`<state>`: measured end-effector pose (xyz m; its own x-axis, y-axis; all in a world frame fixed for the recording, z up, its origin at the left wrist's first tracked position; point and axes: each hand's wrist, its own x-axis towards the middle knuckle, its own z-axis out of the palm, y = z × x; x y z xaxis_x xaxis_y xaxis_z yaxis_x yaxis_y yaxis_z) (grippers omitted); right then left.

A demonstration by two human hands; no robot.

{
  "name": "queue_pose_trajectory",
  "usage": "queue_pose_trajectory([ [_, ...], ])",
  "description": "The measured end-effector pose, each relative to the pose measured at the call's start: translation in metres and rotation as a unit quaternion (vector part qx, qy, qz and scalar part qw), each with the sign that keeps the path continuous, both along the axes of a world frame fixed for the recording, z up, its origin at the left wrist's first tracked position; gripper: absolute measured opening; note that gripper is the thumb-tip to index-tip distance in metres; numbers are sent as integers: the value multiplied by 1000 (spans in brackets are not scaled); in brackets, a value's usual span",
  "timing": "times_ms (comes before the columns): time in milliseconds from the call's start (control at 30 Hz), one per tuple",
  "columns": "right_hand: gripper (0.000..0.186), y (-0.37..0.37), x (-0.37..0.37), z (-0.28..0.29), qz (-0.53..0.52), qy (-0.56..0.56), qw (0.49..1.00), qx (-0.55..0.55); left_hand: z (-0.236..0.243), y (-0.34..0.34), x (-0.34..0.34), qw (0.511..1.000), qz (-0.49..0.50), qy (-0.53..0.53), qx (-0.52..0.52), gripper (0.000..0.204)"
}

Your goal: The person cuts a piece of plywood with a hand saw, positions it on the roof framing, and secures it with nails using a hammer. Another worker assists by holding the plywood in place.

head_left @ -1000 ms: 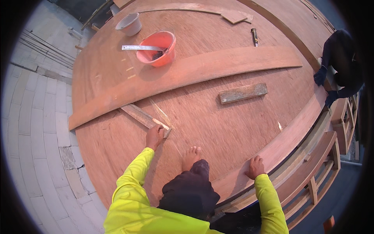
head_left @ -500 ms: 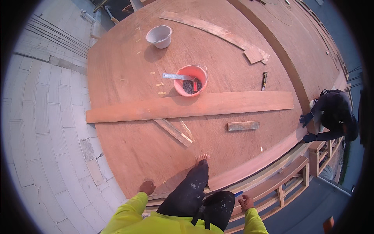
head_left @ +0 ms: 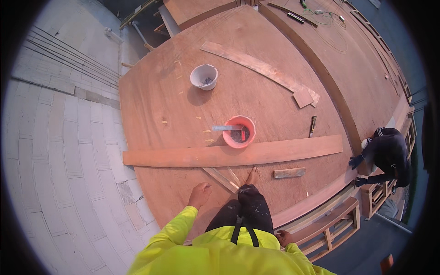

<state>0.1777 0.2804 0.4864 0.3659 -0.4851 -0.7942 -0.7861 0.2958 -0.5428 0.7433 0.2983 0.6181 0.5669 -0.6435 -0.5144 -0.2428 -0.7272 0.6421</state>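
Note:
My left hand [head_left: 200, 193] hangs in front of my left thigh with fingers curled over the plywood deck [head_left: 160, 114], near a short timber strip [head_left: 221, 180]; I cannot make out anything in it. My right hand [head_left: 284, 238] is low beside my right hip, fingers curled and partly hidden, beside the pale plank [head_left: 311, 197]. My bare foot [head_left: 252, 176] stands just short of a long curved plywood board [head_left: 188, 157]. Beyond the board are a red bucket [head_left: 233, 142] with a metal square across it, a small wood block [head_left: 289, 173] and a black-and-yellow tool [head_left: 313, 126].
A white bucket [head_left: 204, 78] and offcuts [head_left: 302, 97] lie farther back. A person in dark clothes and gloves [head_left: 387, 158] crouches at the right beside a raised step [head_left: 339, 96] and timber frames [head_left: 341, 224]. Pale block surface and bars [head_left: 68, 137] border the left; cables lie top right.
My left hand has left the timber strip and my right hand the plank. My view has risen and shifted, and my foot is farther forward, close to the long board.

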Motion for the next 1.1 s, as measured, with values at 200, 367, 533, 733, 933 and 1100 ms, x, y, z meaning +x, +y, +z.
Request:
queue_pose_trajectory([
  [200, 44, -121, 100, 70, -152, 43, 983, 91, -2, -34, 65, 996, 34, -78, 38, 31],
  [367, 35, -137, 139, 39, -219, 4, 973, 74, -11, -40, 145, 977, 41, -140, 152, 32],
  [533, 40, -115, 234, 48, -331, 18, 941, 70, -50, -100, 267, 952, -76, -214, 203, 34],
  [733, 34, -21, 388, 78, -555, 139, 800, 181, -202, -309, 426, 899, -254, -301, 190, 47],
  [933, 30, -11, 445, 82, -408, 280, 866, 72, -316, -451, 469, 885, -330, -304, 124, 67],
  [1100, 46, -136, 417, -110, -603, 198, 772, 41, -448, -466, 520, 881, -289, -351, 130, 79],
])
